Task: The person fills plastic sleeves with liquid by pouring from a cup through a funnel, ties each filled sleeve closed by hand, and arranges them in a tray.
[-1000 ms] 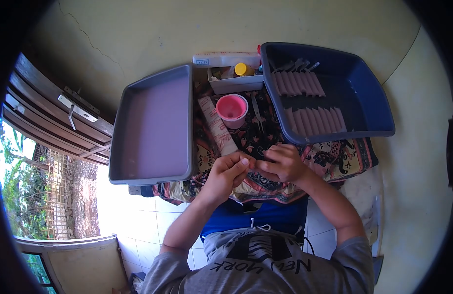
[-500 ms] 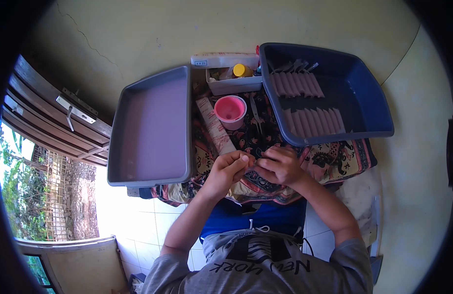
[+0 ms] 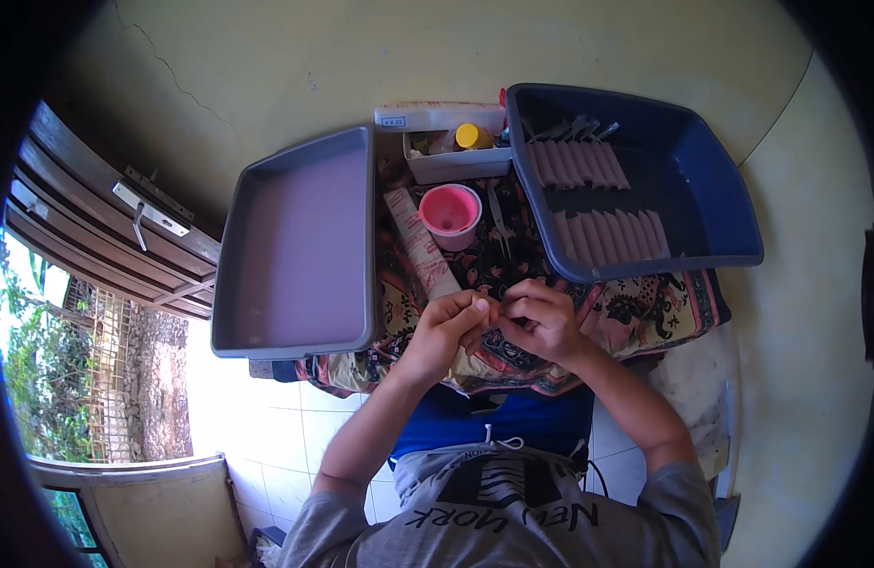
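My left hand point(image 3: 455, 325) is closed in a pinch over the near edge of the patterned cloth point(image 3: 645, 317). Right beside it, my right hand point(image 3: 543, 325) is also pinched, with the fingertips of both hands almost meeting. Whatever they grip is too small or too clear to make out. Beyond my left hand lies a long packet with red print point(image 3: 422, 244), probably plastic sleeves. A pink funnel point(image 3: 448, 206) sits in a pale cup. Scissors point(image 3: 499, 218) rest to its right.
At left stands a grey tub point(image 3: 230, 275) of purple liquid. The dark blue tub point(image 3: 711, 204) at right holds two rows of filled purple plastic tubes point(image 3: 612, 235). Behind the funnel are a box point(image 3: 460, 168) with a yellow-capped container point(image 3: 471, 136) and a white pack point(image 3: 437, 117).
Both hands stay pinched together, with only a slight shift of the fingers. The whole view has moved slightly to the right.
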{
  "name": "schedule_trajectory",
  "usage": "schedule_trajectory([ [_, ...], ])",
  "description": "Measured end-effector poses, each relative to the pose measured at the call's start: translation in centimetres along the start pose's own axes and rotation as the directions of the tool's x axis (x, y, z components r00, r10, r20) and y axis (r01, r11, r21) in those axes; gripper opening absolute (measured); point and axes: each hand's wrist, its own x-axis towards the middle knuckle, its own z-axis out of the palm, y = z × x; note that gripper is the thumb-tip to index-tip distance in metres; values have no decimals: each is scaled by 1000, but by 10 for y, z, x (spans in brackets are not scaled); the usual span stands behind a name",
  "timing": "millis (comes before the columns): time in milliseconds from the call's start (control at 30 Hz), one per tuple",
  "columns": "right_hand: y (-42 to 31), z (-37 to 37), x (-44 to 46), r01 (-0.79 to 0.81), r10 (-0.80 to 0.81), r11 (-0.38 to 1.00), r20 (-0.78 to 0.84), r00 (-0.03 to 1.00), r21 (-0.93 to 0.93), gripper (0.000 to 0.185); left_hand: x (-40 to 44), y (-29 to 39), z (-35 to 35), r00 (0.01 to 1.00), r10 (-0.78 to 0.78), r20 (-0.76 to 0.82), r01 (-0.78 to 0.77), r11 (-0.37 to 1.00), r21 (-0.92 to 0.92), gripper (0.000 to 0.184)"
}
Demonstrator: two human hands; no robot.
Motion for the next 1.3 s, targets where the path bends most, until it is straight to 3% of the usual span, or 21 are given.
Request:
schedule_trajectory([
  [233,-11,12,2,-247,265,947,-63,962,206,16,1,-6,-7,996,91,-8,-91,996,17,26],
  [300,-19,15,4,-491,537,763,10,843,419,14,1,-8,-9,994,107,-17,-106,994,38,26],
  [467,-16,18,3,-473,491,828,17,871,301,15,-1,-9,-3,968,239,-78,-223,959,173,22],
  [633,-18,16,5,-380,388,907,-7,922,181,18,-1,-15,-4,960,256,-114,-243,963,119,23],
  [800,-18,18,8,-187,185,982,-61,981,-16,14,-2,-15,-3,957,264,-119,-253,962,100,23],
  [1000,-20,32,4,-380,408,905,-135,903,193,12,1,-16,-3,951,276,-139,-263,959,103,22],
  [1300,-20,30,6,-351,378,917,-130,917,190,15,2,-22,-7,925,350,-145,-344,937,63,19],
])
